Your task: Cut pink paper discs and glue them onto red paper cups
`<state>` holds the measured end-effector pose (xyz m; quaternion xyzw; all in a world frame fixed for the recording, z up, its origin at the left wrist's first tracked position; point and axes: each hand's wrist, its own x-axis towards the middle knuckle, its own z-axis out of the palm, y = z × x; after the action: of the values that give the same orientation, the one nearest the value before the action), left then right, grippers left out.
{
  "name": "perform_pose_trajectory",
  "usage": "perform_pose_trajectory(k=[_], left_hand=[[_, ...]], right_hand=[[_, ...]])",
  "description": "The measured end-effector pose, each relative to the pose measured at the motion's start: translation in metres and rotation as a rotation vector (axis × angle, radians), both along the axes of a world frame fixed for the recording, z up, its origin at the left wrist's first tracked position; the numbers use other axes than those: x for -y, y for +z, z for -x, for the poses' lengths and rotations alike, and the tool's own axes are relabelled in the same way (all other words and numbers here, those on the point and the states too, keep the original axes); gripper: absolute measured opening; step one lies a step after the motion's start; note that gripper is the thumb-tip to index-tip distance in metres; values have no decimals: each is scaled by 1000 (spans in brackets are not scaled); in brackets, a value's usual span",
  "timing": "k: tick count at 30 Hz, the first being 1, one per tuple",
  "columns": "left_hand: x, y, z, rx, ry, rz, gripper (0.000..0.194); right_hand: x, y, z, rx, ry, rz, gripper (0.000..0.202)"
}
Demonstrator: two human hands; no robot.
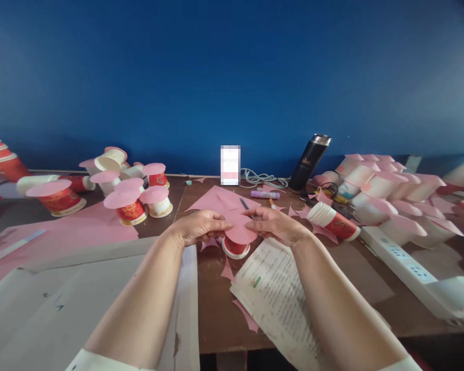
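Observation:
A round pink paper disc (241, 229) lies across the top of a red paper cup (236, 249) that stands upside down on the brown table. From its left edge my left hand (201, 226) pinches the disc between thumb and fingers. My right hand (274, 225) grips the opposite edge in the same way. The cup is partly hidden under the disc. Beneath and around it lie pink paper scraps (227, 270), and a printed sheet (272, 288) is under my right forearm.
Disc-topped cups (131, 206) stand at left; more pink-topped white cups (386, 180) are heaped at right. A black flask (309, 164), glue stick (265, 195), stacked cups (334, 221) and power strip (402, 263) lie around. White board (100, 304) covers the front left.

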<state>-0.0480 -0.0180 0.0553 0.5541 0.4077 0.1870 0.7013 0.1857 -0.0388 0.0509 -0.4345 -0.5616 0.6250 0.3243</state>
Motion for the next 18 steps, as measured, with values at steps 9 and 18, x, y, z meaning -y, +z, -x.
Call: perform_pose_trajectory(k=[9,18], left_hand=[[-1,-2,0,-30,15,-21,36],[-1,-1,1,-12,26,-29,36]], right_hand=[[-1,-1,0,-33,15,9,47],[0,-1,0,-47,1,23,51]])
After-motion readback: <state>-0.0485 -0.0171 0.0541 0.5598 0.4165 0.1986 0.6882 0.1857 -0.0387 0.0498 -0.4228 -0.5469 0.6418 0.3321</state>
